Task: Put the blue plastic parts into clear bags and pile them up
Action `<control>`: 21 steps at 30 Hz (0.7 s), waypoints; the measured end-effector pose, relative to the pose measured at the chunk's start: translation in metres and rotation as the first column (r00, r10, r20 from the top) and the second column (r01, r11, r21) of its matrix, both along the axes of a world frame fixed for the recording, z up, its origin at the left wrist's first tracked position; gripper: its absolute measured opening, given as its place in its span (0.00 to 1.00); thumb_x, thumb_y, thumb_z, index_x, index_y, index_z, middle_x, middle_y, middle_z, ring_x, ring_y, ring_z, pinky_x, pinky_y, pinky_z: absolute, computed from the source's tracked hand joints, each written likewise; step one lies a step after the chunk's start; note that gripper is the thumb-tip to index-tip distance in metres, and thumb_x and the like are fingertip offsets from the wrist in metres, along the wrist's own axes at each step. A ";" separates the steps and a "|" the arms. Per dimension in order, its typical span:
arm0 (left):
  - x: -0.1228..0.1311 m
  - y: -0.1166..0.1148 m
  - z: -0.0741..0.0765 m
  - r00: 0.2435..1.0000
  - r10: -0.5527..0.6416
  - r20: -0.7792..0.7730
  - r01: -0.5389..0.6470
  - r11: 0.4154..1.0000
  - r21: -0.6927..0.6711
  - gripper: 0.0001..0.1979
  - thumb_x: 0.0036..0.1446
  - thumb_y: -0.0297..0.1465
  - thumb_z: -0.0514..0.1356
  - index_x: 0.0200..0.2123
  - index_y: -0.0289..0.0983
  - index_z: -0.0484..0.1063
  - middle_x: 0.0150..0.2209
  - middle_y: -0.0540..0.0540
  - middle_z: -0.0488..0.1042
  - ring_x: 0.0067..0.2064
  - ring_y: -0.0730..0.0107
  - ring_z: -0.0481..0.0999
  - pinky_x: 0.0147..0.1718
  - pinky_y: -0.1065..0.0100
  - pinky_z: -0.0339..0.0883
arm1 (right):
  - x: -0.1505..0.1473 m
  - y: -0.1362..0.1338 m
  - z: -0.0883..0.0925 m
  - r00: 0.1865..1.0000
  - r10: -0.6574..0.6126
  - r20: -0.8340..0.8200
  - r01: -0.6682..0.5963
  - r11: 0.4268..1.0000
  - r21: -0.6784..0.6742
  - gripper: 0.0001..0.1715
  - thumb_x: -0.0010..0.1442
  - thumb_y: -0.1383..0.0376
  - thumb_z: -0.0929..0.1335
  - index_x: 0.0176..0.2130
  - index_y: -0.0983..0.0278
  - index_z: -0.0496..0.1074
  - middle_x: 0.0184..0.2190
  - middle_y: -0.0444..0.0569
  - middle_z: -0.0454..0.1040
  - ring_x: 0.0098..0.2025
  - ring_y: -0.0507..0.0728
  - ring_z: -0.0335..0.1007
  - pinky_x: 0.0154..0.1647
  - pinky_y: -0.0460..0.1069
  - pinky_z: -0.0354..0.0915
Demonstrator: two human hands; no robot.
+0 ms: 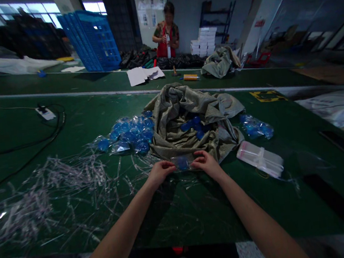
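Between my hands is a small clear plastic bag [182, 163] with a blue piece inside. My left hand [161, 171] pinches its left end, and my right hand [206, 163] pinches its right end. Just beyond lies a rumpled grey-green woven sack [171, 124], its mouth open, with several loose blue pieces [196, 126] in it. To the left of the sack is a heap of blue pieces in clear bags [132, 132]; a smaller group of bagged blue pieces [256, 127] lies to its right. A bundle of flat clear bags [260, 159] rests near my right hand.
Thin clear plastic strips [70, 177] are strewn across the green table [202, 210] on the left. A power strip [45, 113] with black cable lies farther left. Dark phone-like slabs [337, 199] are at right. Across the table stand a blue crate [92, 42] and another person [167, 35].
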State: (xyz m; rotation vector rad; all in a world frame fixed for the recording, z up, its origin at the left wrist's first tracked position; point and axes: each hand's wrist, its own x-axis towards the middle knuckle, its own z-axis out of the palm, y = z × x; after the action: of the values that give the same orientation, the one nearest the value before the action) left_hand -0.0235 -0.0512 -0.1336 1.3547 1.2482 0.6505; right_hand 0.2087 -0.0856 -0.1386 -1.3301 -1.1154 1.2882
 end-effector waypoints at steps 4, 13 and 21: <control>0.006 0.007 -0.011 0.992 -0.035 -0.117 0.046 0.995 0.087 0.10 0.45 0.34 0.65 0.29 0.33 0.76 0.26 0.46 0.77 0.28 0.70 0.72 0.28 0.70 0.60 | 0.001 0.005 -0.007 0.987 -0.009 0.161 0.001 0.999 0.049 0.26 0.44 0.63 0.73 0.43 0.63 0.65 0.27 0.42 0.75 0.30 0.55 0.73 0.33 0.50 0.70; 0.013 0.017 -0.010 0.971 -0.107 -0.212 0.138 0.981 0.139 0.13 0.45 0.37 0.63 0.28 0.33 0.76 0.23 0.49 0.73 0.26 0.70 0.69 0.26 0.70 0.56 | -0.001 0.025 -0.010 0.918 0.068 0.391 -0.078 0.997 0.011 0.11 0.44 0.67 0.72 0.33 0.63 0.75 0.23 0.44 0.75 0.25 0.54 0.70 0.27 0.47 0.64; 0.014 0.009 0.007 0.985 -0.174 0.014 0.171 0.978 0.116 0.14 0.42 0.39 0.65 0.27 0.33 0.72 0.26 0.50 0.72 0.29 0.72 0.67 0.29 0.71 0.59 | -0.003 0.017 0.010 0.909 0.165 0.382 -0.196 0.980 0.043 0.08 0.47 0.64 0.71 0.30 0.65 0.74 0.27 0.45 0.75 0.30 0.53 0.70 0.32 0.47 0.64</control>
State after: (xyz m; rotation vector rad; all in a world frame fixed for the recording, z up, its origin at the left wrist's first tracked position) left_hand -0.0099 -0.0423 -0.1263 1.5275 1.0735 0.6218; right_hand 0.2056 -0.0682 -0.1282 -1.4794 -1.5738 1.1271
